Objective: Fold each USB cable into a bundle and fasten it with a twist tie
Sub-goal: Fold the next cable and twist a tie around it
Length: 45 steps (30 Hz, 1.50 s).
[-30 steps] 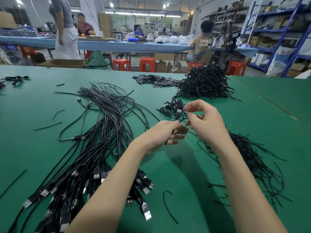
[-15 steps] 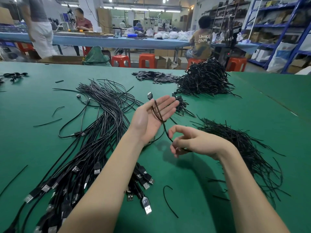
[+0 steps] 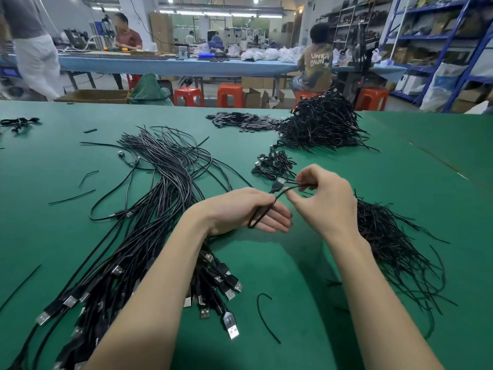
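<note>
A black USB cable is wrapped in loops around my left hand, which hovers over the green table with its fingers extended to the right. My right hand pinches the cable's free end just beyond the left fingertips, and the plug sticks out beside it. A large sheaf of loose USB cables lies to the left, plugs toward me. A pile of black twist ties lies under my right forearm. A few bundled cables sit beyond my hands.
A big heap of bundled cables stands at the back right, with flat black pieces beside it. Stray ties lie scattered on the green table. People work at a blue bench behind, with orange stools between.
My left hand has turned from palm-up to palm-down with the cable looped round it. My right hand has risen from below to the left fingertips, carrying the cable's end.
</note>
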Each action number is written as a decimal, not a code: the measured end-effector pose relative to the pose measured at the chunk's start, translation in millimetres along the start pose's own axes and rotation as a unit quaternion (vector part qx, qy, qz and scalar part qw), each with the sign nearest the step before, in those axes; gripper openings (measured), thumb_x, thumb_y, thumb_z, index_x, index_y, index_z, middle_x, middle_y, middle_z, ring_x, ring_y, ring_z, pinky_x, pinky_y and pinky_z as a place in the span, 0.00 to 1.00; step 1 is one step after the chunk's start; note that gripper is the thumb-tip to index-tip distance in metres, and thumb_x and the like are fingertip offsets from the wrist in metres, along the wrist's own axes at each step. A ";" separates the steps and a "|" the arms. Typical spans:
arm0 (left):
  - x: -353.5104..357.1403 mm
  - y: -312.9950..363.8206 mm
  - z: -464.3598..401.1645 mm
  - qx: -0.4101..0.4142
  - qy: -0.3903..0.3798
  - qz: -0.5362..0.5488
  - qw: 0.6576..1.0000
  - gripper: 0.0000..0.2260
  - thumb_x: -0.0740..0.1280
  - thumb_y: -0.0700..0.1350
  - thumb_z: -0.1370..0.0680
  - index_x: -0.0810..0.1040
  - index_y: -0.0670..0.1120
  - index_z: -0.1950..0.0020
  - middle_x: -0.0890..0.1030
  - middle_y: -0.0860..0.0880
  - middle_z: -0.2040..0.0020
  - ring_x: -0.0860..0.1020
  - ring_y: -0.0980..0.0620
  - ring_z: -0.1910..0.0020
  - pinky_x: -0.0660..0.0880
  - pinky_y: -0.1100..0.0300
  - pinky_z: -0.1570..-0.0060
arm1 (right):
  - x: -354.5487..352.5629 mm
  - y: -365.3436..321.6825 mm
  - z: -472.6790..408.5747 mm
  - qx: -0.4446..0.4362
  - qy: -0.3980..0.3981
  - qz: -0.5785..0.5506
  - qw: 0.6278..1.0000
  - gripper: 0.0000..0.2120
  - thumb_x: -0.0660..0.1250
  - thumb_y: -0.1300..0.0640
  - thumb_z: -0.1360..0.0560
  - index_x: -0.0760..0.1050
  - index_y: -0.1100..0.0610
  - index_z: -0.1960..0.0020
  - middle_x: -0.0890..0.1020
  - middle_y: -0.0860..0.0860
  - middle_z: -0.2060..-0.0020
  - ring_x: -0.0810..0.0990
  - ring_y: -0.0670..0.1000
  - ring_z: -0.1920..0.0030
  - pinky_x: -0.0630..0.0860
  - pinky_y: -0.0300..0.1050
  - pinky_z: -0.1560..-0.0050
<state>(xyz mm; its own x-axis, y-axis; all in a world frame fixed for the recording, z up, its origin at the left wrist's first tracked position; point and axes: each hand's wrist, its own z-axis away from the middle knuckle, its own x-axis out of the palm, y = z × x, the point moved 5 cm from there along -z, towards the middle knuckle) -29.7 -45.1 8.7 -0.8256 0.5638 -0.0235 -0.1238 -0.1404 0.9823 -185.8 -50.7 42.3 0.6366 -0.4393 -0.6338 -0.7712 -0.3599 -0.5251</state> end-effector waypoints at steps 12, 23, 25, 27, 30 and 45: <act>-27.0 24.2 5.2 0.221 0.218 0.265 0.913 0.20 0.48 0.46 0.13 0.73 0.37 0.33 0.80 0.40 0.36 0.79 0.45 0.36 0.77 0.54 0.37 | 35.8 -29.0 20.3 0.099 -0.397 -0.363 0.837 0.10 0.61 0.54 0.15 0.81 0.53 0.49 0.75 0.48 0.70 0.73 0.50 0.73 0.79 0.44 0.65; -1.3 32.7 20.0 0.189 0.004 0.214 0.958 0.22 0.51 0.49 0.15 0.82 0.42 0.38 0.80 0.40 0.36 0.85 0.47 0.49 0.79 0.64 0.60 | 39.7 28.9 31.9 0.318 -0.392 -0.274 0.819 0.11 0.66 0.50 0.18 0.78 0.57 0.51 0.68 0.47 0.72 0.62 0.45 0.75 0.60 0.35 0.77; 3.3 30.0 20.5 0.162 -0.044 0.181 0.969 0.21 0.52 0.49 0.15 0.83 0.42 0.38 0.81 0.40 0.37 0.85 0.46 0.50 0.78 0.65 0.61 | 36.8 28.3 22.1 0.336 -0.340 -0.341 0.810 0.04 0.63 0.58 0.17 0.75 0.56 0.49 0.69 0.46 0.74 0.62 0.42 0.76 0.55 0.33 0.79; 7.1 26.6 19.0 0.127 -0.089 0.144 0.977 0.21 0.52 0.48 0.15 0.81 0.40 0.37 0.81 0.40 0.37 0.84 0.44 0.48 0.79 0.64 0.60 | 33.8 27.2 15.4 0.346 -0.293 -0.385 0.804 0.08 0.58 0.64 0.17 0.75 0.57 0.44 0.71 0.47 0.72 0.63 0.42 0.77 0.54 0.33 0.80; 10.2 12.0 8.7 0.042 -0.065 0.055 0.996 0.20 0.52 0.47 0.14 0.76 0.36 0.35 0.80 0.38 0.36 0.82 0.39 0.42 0.81 0.60 0.53 | 26.4 23.1 8.2 0.364 -0.204 -0.460 0.784 0.11 0.54 0.69 0.17 0.73 0.58 0.46 0.75 0.52 0.66 0.65 0.44 0.74 0.58 0.33 0.80; -4.7 14.9 -4.7 0.105 0.222 0.211 0.946 0.18 0.52 0.47 0.13 0.76 0.40 0.36 0.83 0.45 0.47 0.83 0.52 0.59 0.79 0.64 0.62 | 25.0 -30.3 19.5 0.143 -0.369 -0.461 0.794 0.10 0.60 0.66 0.16 0.77 0.57 0.40 0.83 0.52 0.52 0.78 0.49 0.65 0.78 0.42 0.63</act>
<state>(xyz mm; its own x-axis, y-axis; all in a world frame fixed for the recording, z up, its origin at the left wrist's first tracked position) -30.2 -53.6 22.6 -0.9328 0.0905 0.3488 0.3418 -0.0849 0.9359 -146.5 -34.7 31.2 0.8398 0.5428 -0.0108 -0.0118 -0.0015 -0.9999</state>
